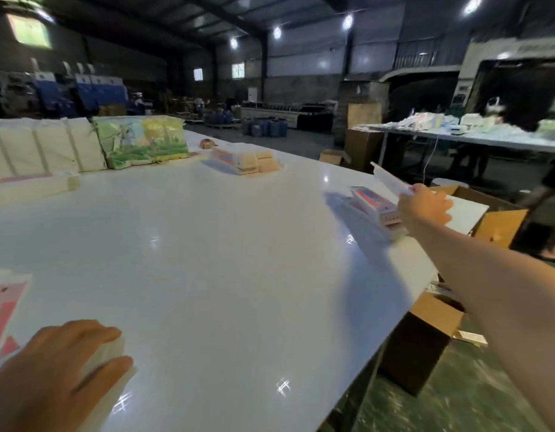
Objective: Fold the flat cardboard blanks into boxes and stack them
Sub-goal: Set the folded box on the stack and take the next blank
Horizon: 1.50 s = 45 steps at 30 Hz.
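My right hand [424, 207] reaches far out over the right edge of the white table [223, 260] and pinches a flat white cardboard blank [390, 179] that tilts up and away. Just left of that hand lies a small stack of pink and blue folded boxes [376, 207]. My left hand [57, 366] rests at the near left with fingers curled over a pale stack of blanks [114, 353]. A pink and blue printed blank [4, 310] lies at the left edge.
Another group of boxes [245, 160] sits at the far middle. White bundles [36, 148] and a green printed package [142, 141] line the far left. Open brown cartons [500, 219] [422, 338] stand on the floor right of the table. A person [550, 194] stands at the right.
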Available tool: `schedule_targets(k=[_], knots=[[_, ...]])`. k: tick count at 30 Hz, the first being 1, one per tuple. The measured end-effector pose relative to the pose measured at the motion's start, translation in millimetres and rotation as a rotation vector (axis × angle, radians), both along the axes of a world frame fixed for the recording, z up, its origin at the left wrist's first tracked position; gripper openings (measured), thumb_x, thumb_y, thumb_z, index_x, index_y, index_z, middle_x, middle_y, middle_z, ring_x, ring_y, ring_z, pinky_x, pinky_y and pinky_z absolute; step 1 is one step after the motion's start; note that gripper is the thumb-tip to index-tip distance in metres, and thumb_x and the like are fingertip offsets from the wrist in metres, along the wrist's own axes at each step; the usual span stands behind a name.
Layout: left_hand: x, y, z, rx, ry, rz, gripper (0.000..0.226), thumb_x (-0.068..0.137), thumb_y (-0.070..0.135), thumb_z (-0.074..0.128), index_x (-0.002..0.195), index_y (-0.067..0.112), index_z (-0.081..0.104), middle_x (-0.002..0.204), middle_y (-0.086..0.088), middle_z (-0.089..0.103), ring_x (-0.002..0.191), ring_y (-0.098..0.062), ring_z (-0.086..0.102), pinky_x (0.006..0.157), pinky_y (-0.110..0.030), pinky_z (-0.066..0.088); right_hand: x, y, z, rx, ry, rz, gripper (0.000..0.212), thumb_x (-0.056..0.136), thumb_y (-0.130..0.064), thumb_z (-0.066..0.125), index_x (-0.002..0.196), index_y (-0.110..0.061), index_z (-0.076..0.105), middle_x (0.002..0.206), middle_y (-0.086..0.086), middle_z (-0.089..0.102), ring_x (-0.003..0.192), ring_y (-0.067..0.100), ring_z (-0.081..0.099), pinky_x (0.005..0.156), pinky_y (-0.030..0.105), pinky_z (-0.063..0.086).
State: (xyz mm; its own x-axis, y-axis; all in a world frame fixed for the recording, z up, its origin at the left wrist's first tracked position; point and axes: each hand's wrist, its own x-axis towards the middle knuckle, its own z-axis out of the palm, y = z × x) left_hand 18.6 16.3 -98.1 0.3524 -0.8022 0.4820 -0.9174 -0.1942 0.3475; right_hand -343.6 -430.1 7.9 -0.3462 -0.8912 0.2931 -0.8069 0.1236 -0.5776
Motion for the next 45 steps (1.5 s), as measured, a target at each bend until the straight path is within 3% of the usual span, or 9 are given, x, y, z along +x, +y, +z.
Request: schedule_targets(k=[4,8,14,19,22,30,38,41,45], knots=[[0.6,-8.8,3.4,-0.024,-0.013,0.042,0.04,0.074,0.075,0.043,0.109,0.057,0.049,0.109,0.028,0.049,0.087,-0.024,0.056,0.074,-0.053,0.05,-10.9,-1.0,-13.0,0.153,0.001,0.013,0.04,0.096,-0.03,0.042,0.134,-0.019,0.048,0.142,0.018,0.033,0.132,0.038,0.026,0.106,0.053,0.023],[-27.0,-7.4,30.8,0.018,-0.145,0.05,0.031,0.071,0.061,0.044,0.101,0.052,0.047,0.099,0.026,0.044,0.084,-0.005,0.043,0.067,-0.034,0.042,25.1,21.7,34.0,-0.187,-0.017,0.103,0.037,0.095,-0.025,0.045,0.131,-0.021,0.053,0.141,0.015,0.036,0.132,0.035,0.028,0.105,0.051,0.025],[-52.1,1.0,49.4,0.116,-0.039,0.085,0.04,0.076,0.056,0.042,0.099,0.03,0.063,0.102,0.017,0.056,0.098,-0.01,0.049,0.084,-0.031,0.043,155.2,143.7,87.9,-0.529,-0.135,0.919,0.03,0.091,-0.013,0.048,0.112,-0.013,0.069,0.116,0.007,0.066,0.103,0.02,0.059,0.09,0.031,0.045],[-46.5,1.3,44.9,0.143,-0.014,0.117,0.044,0.085,0.055,0.041,0.118,0.03,0.057,0.121,0.016,0.052,0.108,-0.003,0.042,0.091,-0.019,0.033,232.9,259.4,11.8,-0.164,0.268,1.461,0.021,0.092,-0.02,0.051,0.098,-0.016,0.071,0.105,0.004,0.07,0.096,0.023,0.061,0.084,0.031,0.047],[-43.5,2.9,42.3,0.143,-0.051,0.094,0.039,0.091,0.048,0.046,0.124,0.028,0.055,0.125,0.013,0.051,0.11,-0.005,0.041,0.09,-0.019,0.031,246.5,283.3,-27.5,-0.16,0.555,1.44,0.019,0.091,-0.023,0.046,0.087,-0.015,0.063,0.102,0.005,0.063,0.096,0.028,0.055,0.081,0.035,0.046],[-24.3,14.5,75.8,0.019,0.239,0.334,0.035,0.091,0.044,0.051,0.119,0.024,0.058,0.124,0.004,0.056,0.11,-0.016,0.052,0.094,-0.031,0.042,246.6,281.4,-49.7,-0.285,0.418,1.459,0.026,0.096,-0.028,0.045,0.095,-0.017,0.069,0.105,0.004,0.061,0.097,0.028,0.053,0.08,0.036,0.045],[64.8,65.3,131.3,0.721,0.067,1.05,0.092,0.058,0.077,0.065,0.124,0.017,0.045,0.116,-0.009,0.046,0.112,-0.027,0.045,0.088,-0.042,0.041,248.6,279.8,-52.6,-0.306,0.353,1.503,0.023,0.094,-0.028,0.051,0.082,-0.018,0.067,0.107,0.006,0.065,0.093,0.031,0.056,0.079,0.038,0.047],[71.9,71.1,126.9,0.685,0.185,1.045,0.084,0.054,0.066,0.077,0.11,0.013,0.044,0.088,-0.005,0.05,0.09,-0.024,0.053,0.075,-0.036,0.046,248.3,280.5,-51.8,-0.303,0.343,1.505,0.023,0.094,-0.029,0.051,0.082,-0.019,0.068,0.108,0.005,0.065,0.094,0.03,0.056,0.079,0.038,0.048],[84.0,76.3,132.6,0.544,0.342,0.998,0.059,0.066,0.036,0.082,0.099,0.004,0.047,0.086,-0.009,0.056,0.081,-0.024,0.058,0.073,-0.034,0.05,246.7,282.4,-51.1,-0.29,0.312,1.51,0.02,0.094,-0.025,0.053,0.085,-0.017,0.07,0.103,0.006,0.064,0.093,0.031,0.056,0.079,0.039,0.047]])
